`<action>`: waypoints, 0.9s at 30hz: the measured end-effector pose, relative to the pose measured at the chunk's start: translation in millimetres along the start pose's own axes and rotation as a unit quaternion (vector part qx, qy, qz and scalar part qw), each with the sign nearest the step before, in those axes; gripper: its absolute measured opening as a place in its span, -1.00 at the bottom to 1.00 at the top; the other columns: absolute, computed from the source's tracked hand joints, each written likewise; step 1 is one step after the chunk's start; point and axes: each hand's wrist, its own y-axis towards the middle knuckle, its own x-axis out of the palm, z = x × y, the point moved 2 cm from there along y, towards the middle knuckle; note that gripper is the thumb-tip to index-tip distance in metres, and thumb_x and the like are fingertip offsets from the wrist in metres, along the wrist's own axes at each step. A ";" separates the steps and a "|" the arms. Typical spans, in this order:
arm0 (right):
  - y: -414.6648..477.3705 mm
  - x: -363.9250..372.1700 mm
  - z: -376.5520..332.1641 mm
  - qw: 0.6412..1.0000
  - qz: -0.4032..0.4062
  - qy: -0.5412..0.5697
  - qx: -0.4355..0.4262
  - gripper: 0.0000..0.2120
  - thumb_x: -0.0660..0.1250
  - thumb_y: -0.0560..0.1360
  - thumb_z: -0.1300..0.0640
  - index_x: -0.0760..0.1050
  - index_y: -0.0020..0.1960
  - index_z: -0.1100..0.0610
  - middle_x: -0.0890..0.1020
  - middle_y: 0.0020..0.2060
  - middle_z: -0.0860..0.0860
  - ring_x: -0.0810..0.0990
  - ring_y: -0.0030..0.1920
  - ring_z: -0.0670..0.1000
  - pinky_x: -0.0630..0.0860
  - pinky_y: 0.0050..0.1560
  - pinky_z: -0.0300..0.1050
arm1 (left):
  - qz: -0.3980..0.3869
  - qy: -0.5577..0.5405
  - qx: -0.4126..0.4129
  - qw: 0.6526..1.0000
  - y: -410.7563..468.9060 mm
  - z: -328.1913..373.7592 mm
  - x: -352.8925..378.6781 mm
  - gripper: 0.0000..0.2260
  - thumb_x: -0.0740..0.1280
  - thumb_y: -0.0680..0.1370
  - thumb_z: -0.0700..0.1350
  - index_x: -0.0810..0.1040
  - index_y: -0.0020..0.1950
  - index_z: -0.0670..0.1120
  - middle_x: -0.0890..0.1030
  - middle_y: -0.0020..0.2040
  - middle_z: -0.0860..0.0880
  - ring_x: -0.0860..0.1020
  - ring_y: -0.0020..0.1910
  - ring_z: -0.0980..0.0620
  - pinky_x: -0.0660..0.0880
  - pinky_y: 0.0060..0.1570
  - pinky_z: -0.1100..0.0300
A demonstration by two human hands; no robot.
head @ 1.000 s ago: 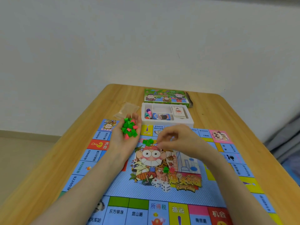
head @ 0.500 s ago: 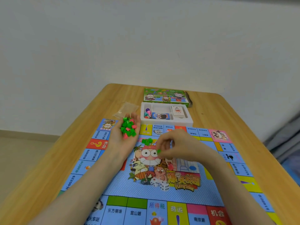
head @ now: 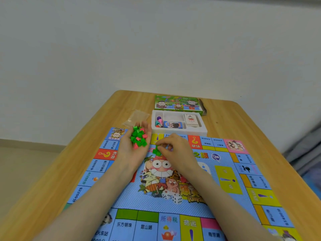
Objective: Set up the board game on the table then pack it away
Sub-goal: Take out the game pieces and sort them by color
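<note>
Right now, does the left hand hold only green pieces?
No, the left hand carries green and pink pieces mixed together in its upturned palm.

A plain white wall rises ahead of me; beige floor with a pale skirting strip lies to my left, grey-blue fabric bunched at my right.

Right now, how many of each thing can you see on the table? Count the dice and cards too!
Dice: 2
Card stacks: 2
White tray: 1
Green box: 1
Clear bag: 1
Game board: 1
Total: 8
Little houses: too heaped to count, so left out.
</note>
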 end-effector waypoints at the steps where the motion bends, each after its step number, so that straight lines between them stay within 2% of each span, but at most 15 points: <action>1: -0.5 -0.2 0.6 1.000 -0.001 -0.002 0.001 -0.83 0.32 0.53 0.09 0.63 0.06 0.04 0.51 -0.09 -0.01 0.45 -0.13 -0.08 0.49 -0.02 -0.08 | 0.001 0.001 0.002 1.000 -0.5 -0.5 0.1 -0.83 0.20 0.60 -0.19 0.53 -0.07 -0.25 0.59 -0.11 -0.17 0.58 -0.06 -0.05 0.48 0.21 0.07; 4: 0.0 -1.9 -0.2 1.000 -0.004 0.019 -0.006 -0.80 0.27 0.56 0.13 0.63 0.10 0.07 0.50 -0.10 0.00 0.43 -0.16 -0.10 0.44 -0.02 -0.18 | -0.002 0.004 0.003 1.000 -1.3 -0.3 0.0 -0.83 0.20 0.61 -0.19 0.54 -0.06 -0.24 0.58 -0.06 -0.16 0.58 -0.02 -0.05 0.50 0.18 0.06; 7: -0.8 -1.6 -2.2 0.999 -0.033 0.027 -0.022 -0.77 0.22 0.58 0.17 0.61 0.15 0.10 0.55 -0.05 0.08 0.47 -0.09 -0.04 0.37 -0.03 -0.24 | -0.004 0.004 -0.001 1.000 -1.9 -0.1 -0.6 -0.83 0.20 0.61 -0.19 0.54 -0.04 -0.24 0.58 -0.01 -0.16 0.58 0.01 -0.04 0.52 0.13 0.06; 9: -1.5 -3.5 -3.0 0.998 -0.043 0.031 -0.022 -0.76 0.20 0.59 0.18 0.59 0.17 0.12 0.57 -0.03 0.09 0.48 -0.06 -0.02 0.36 -0.04 -0.26 | -0.001 0.003 0.000 1.000 -2.7 -0.2 -0.3 -0.83 0.20 0.61 -0.18 0.54 -0.03 -0.25 0.58 -0.03 -0.17 0.58 0.00 -0.05 0.50 0.16 0.06; 11: -0.2 -14.1 -2.8 0.998 -0.026 0.063 0.005 -0.76 0.20 0.59 0.18 0.58 0.17 0.14 0.56 -0.05 0.02 0.49 -0.10 -0.07 0.39 -0.12 -0.37 | 0.004 0.006 0.004 1.000 -2.5 -0.4 0.0 -0.81 0.20 0.61 -0.18 0.54 -0.04 -0.26 0.58 -0.02 -0.17 0.58 0.01 -0.05 0.50 0.18 0.06; 13: 1.1 -33.1 -1.3 0.994 -0.027 0.097 0.043 -0.81 0.24 0.57 0.17 0.61 0.08 0.13 0.54 -0.15 -0.09 0.50 -0.23 -0.19 0.41 -0.24 -0.45 | 0.006 0.012 0.006 1.000 -1.8 0.1 -0.3 -0.82 0.20 0.62 -0.18 0.54 -0.03 -0.26 0.58 0.01 -0.17 0.57 0.03 -0.05 0.51 0.15 0.05; 15: -0.7 -55.4 0.9 0.988 -0.096 0.102 0.069 -0.89 0.32 0.53 0.12 0.61 -0.07 0.12 0.55 -0.27 -0.09 0.49 -0.39 -0.23 0.43 -0.35 -0.39 | 0.005 0.016 0.007 1.000 -1.3 0.8 -0.4 -0.83 0.20 0.62 -0.18 0.53 0.00 -0.25 0.58 0.02 -0.16 0.58 0.03 -0.05 0.53 0.11 0.05; 17: -8.8 -73.1 0.6 0.970 -0.214 0.080 0.081 -0.86 0.40 0.47 0.07 0.57 -0.13 0.15 0.57 -0.32 -0.04 0.50 -0.46 -0.18 0.45 -0.41 -0.30 | 0.006 0.020 0.009 1.000 -1.0 1.6 -1.1 -0.83 0.20 0.61 -0.18 0.53 0.02 -0.24 0.58 0.02 -0.16 0.58 0.01 -0.05 0.55 0.06 0.06; 20: -22.4 -81.0 -2.6 0.929 -0.358 0.002 0.090 -0.74 0.49 0.38 0.03 0.53 -0.04 0.14 0.64 -0.19 0.08 0.57 -0.41 -0.09 0.54 -0.34 -0.23 | 0.008 0.024 0.011 1.000 -1.6 1.2 -1.1 -0.83 0.20 0.61 -0.17 0.53 0.02 -0.24 0.60 0.01 -0.17 0.59 0.00 -0.05 0.57 0.00 0.06; 22: -28.2 -74.7 -6.4 0.922 -0.377 -0.034 0.078 -0.76 0.51 0.36 0.06 0.53 -0.06 0.11 0.62 -0.16 0.08 0.58 -0.41 -0.08 0.54 -0.32 -0.23 | 0.007 0.025 0.011 1.000 -2.4 0.8 -0.7 -0.83 0.20 0.61 -0.17 0.53 0.01 -0.24 0.59 0.01 -0.16 0.59 0.00 -0.05 0.57 -0.01 0.06; 25: -33.3 -62.7 -9.4 0.927 -0.368 -0.067 0.041 -0.89 0.45 0.41 0.22 0.52 -0.21 0.10 0.60 -0.29 0.01 0.55 -0.48 -0.15 0.50 -0.35 -0.29 | 0.009 0.026 0.013 1.000 -2.5 0.5 -0.7 -0.82 0.20 0.61 -0.17 0.54 0.01 -0.24 0.60 0.00 -0.17 0.60 0.00 -0.05 0.57 -0.03 0.05; 27: -33.9 -62.3 -6.9 0.932 -0.350 -0.088 0.032 -0.85 0.38 0.44 0.30 0.52 -0.26 0.12 0.59 -0.35 -0.01 0.55 -0.47 -0.14 0.54 -0.33 -0.28 | 0.010 0.028 0.014 0.999 -1.2 1.5 -1.1 -0.82 0.20 0.62 -0.16 0.53 0.02 -0.23 0.61 -0.02 -0.17 0.60 0.00 -0.05 0.60 -0.06 0.04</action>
